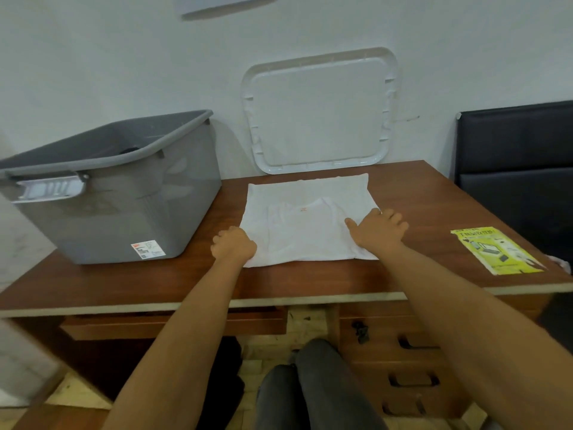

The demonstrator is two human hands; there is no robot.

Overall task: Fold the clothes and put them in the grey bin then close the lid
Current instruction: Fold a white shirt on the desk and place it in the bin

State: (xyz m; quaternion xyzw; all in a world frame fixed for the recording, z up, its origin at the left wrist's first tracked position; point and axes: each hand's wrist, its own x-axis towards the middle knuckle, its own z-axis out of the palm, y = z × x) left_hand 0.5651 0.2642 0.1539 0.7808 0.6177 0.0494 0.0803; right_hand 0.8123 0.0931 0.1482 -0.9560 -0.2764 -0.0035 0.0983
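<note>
Head view shows the white T-shirt [305,193] lying flat and partly folded on the wooden desk [424,193], just right of the open grey bin [130,206]. Your left hand [234,245] is curled into a fist on the shirt's near left edge and grips the cloth. Your right hand [379,228] pinches the right edge, thumb on top and fingers curled over the side. The main risk is an uneven fold: if one hand lifts faster or higher than the other, the tucked layers can slide apart and the shirt skews. Your holds sit at different depths along the shirt, so the crease is likely to run crooked. Carrying the shirt left by thin edge pinches could let the bundle sag open over the bin's rim. The white lid [319,110] leans against the wall behind the desk, and a careless sweep could knock it down.
</note>
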